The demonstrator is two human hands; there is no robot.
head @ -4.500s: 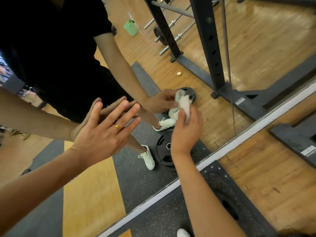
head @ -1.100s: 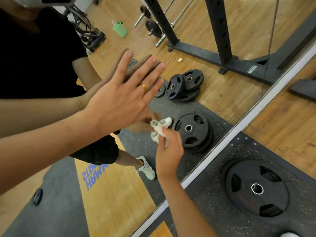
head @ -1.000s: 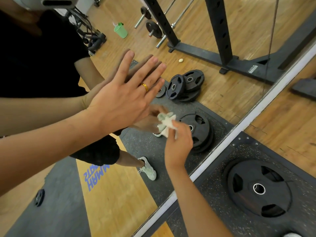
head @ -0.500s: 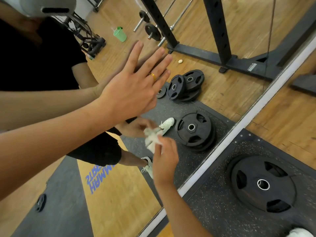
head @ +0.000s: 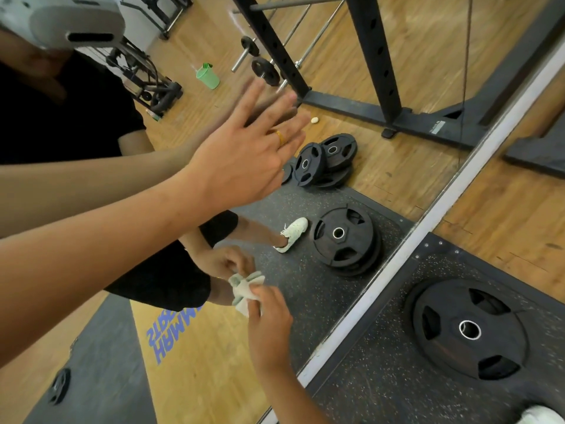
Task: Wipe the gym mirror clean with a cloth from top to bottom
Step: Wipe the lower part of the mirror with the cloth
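Observation:
The gym mirror (head: 406, 166) fills the left and upper view, its white bottom frame (head: 397, 264) running diagonally across the floor. My left hand (head: 244, 151) lies flat on the glass with fingers spread, a gold ring on one finger. My right hand (head: 269, 322) presses a crumpled pale green-white cloth (head: 244, 290) against the low part of the mirror, near the bottom frame. The reflection shows my two arms, black shirt and a white shoe.
A black weight plate (head: 467, 328) lies on the speckled rubber mat at lower right, close to the mirror's frame. Reflected in the glass are more plates, a black rack, a green cup and barbells. The toe of my white shoe (head: 541, 416) shows at the bottom right corner.
My right hand has slid the cloth down and to the left along the glass. My left hand has shifted up and to the right, still flat on the mirror.

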